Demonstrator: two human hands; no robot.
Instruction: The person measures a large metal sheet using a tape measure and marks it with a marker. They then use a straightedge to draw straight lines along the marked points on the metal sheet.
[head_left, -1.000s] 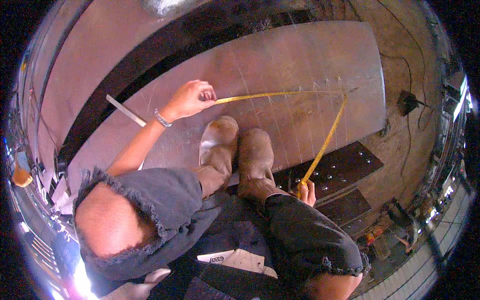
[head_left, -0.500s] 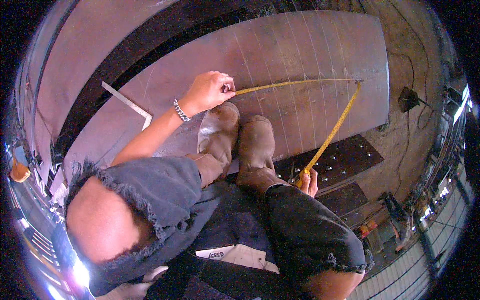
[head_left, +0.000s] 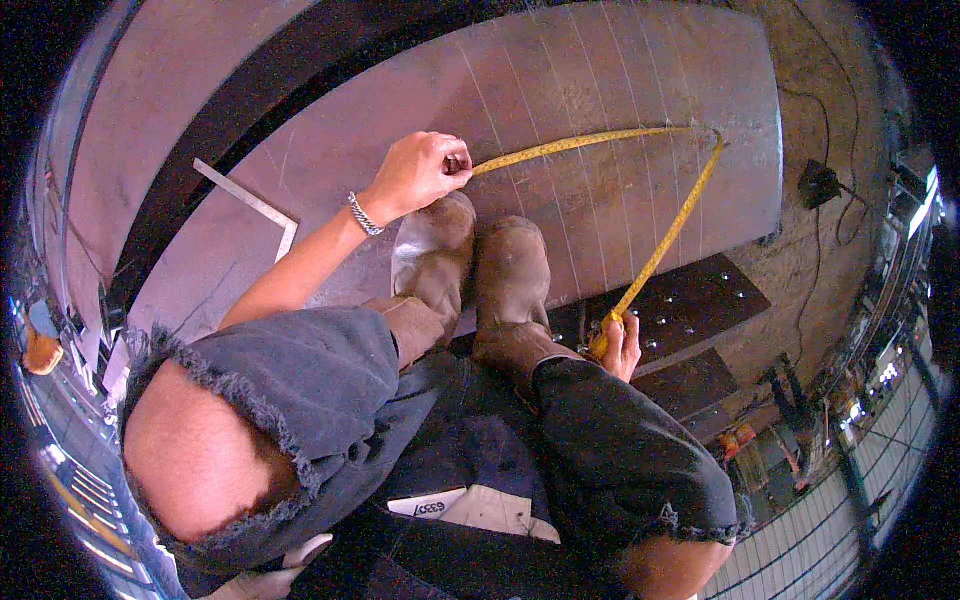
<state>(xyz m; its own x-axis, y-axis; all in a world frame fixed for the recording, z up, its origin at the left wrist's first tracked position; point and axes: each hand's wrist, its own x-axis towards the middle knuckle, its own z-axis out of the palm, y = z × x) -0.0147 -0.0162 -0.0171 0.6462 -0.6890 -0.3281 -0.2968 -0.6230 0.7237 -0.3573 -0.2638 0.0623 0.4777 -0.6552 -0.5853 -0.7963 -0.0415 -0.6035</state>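
My left hand [head_left: 420, 177], with a chain bracelet at its wrist, is closed in a pinch on the blade end of a yellow tape measure [head_left: 560, 146], just beyond my left boot. From there the blade bows over a steel plate [head_left: 400, 110] to a sharp bend near the plate's right end. It then runs back to my right hand [head_left: 624, 346], whose fingers are wrapped around the tape's yellow case beside my right shin. The case is mostly hidden by those fingers. Thin pale lines cross the plate beneath the blade.
A metal square [head_left: 245, 195] lies on the plate's left part. Dark plates with bright round studs [head_left: 690, 303] sit right of my boots [head_left: 512, 270]. Cables [head_left: 822, 260] trail over the floor at the right, near a small dark block [head_left: 818, 184]. A dark curved band [head_left: 240, 110] borders the plate.
The view has shifted slightly, so the plate sits higher in the picture. The blade between my left hand and the bend bows farther away from me. Both hands keep their hold.
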